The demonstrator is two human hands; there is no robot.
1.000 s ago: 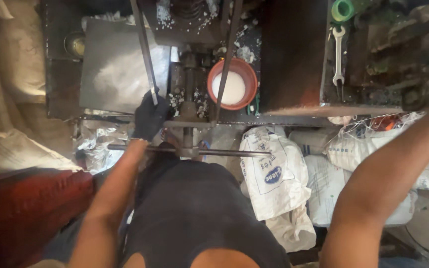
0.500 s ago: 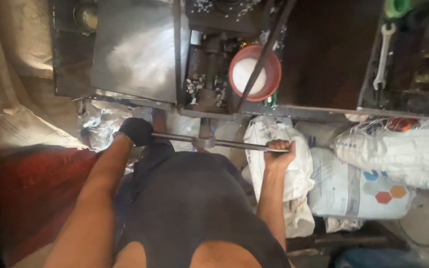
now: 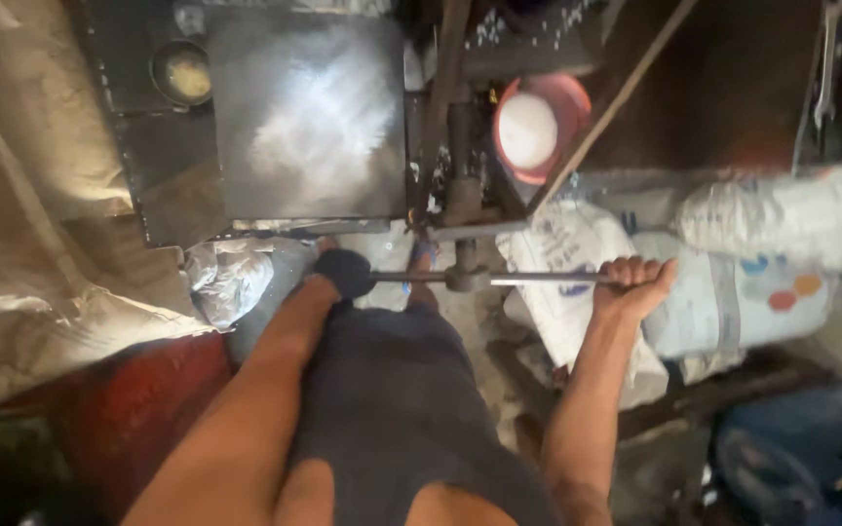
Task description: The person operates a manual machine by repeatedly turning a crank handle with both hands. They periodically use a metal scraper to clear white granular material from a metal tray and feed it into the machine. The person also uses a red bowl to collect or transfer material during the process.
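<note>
Handle bar [image 3: 499, 279], a thin metal rod lying crosswise, is gripped at both ends just in front of the person's dark shirt. At its middle it is joined to a vertical spindle [image 3: 460, 146] rising toward the machine. The left hand [image 3: 345, 273], covered by a dark glove, is closed round the left end; the right hand [image 3: 635, 285], bare, has its fingers [image 3: 640, 268] curled tightly round the right end. A shiny steel plate [image 3: 309, 112] is seen above the left hand, a red bowl [image 3: 538, 127] beside the spindle, and white sacks [image 3: 733, 282] beneath the right hand.
</note>
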